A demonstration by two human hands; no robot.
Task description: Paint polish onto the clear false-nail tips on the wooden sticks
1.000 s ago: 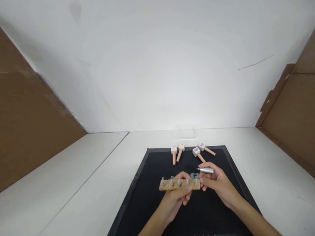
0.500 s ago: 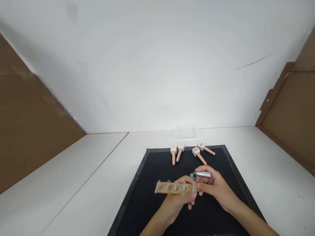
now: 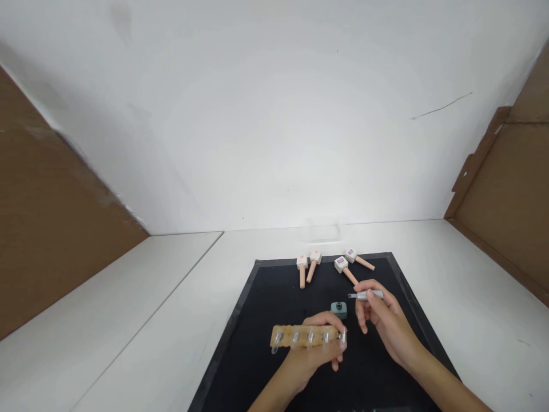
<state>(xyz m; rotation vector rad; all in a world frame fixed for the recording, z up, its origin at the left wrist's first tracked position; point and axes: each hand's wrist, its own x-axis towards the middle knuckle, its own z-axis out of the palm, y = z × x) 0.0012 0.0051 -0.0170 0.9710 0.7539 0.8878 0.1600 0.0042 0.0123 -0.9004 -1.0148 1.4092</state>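
My left hand (image 3: 319, 343) is closed on the right end of a tan strip (image 3: 302, 333) with several clear nail tips standing along it. Just beyond those fingers, an uncapped teal nail polish bottle (image 3: 338, 311) is upright on the black mat (image 3: 274, 297). My right hand (image 3: 386, 320) pinches the silver cap of a nail polish brush (image 3: 366, 295), whose tip points left. The brush is held up to the right of the bottle, apart from both it and the strip.
White nail polish bottles with peach caps lie near the mat's far edge, one pair (image 3: 302, 262) on the left and another (image 3: 342, 264) on the right. Behind them, a clear tray (image 3: 322, 233) rests by the white wall. Brown cardboard panels (image 3: 501, 183) flank the white table.
My right hand has moved right and slightly up with the brush, away from the bottle and my left hand. The strip has dropped a little and turned, its nail tips leaning differently.
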